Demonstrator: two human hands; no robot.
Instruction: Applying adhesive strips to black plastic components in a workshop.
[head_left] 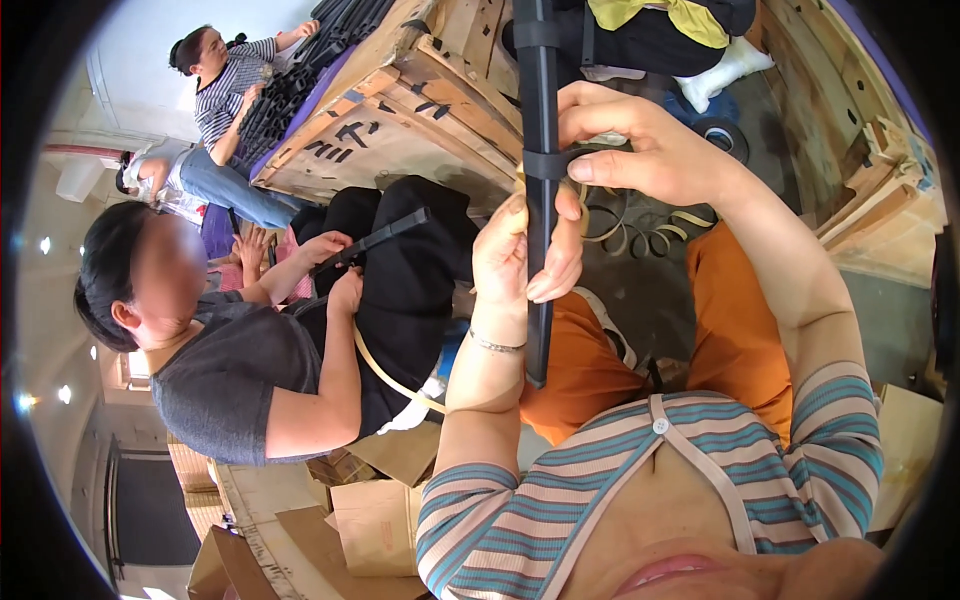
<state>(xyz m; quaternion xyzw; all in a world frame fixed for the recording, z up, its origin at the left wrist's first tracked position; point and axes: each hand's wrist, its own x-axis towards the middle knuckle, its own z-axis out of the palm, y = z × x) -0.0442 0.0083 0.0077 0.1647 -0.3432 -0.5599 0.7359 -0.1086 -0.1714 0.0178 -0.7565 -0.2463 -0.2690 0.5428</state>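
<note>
Left hand [520, 255]: raised, fingers curled shut, thumb pressing forward.
Left wrist: upright, bracelet on it.
Right hand [640, 150]: above the left, fingers pinched.
Forearms: both rise from the lower edge.

The wooden crate [400, 130] walls off the far side, and the co-worker's arm [320, 370] and dark strip [375, 240] crowd the left. Coiled tan bands [640, 235] litter the floor ahead; the bare floor [890, 320] at right looks open, though distorted there
</note>
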